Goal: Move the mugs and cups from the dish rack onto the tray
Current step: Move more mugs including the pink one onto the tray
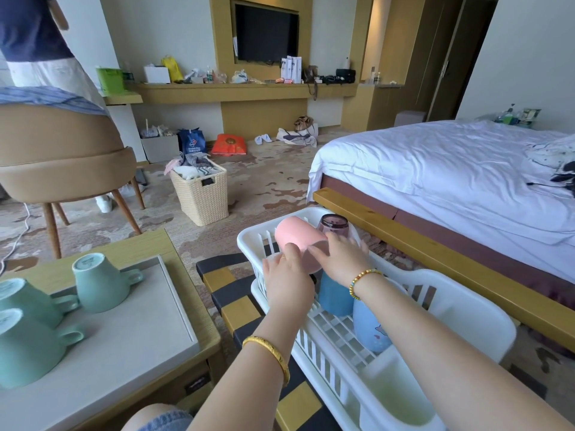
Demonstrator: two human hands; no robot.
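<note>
Pink cup (pixel 298 234), tilted over dish rack (pixel 466 293), gripped between left hand (pixel 287 279) and right hand (pixel 342 259).

Both hands held tilted pink cup (pixel 298 236) over white dish rack (pixel 466 293): left hand (pixel 287 279), right hand (pixel 342 259). Three green mugs (pixel 99 283) stood inverted on grey tray (pixel 149 331).
</note>
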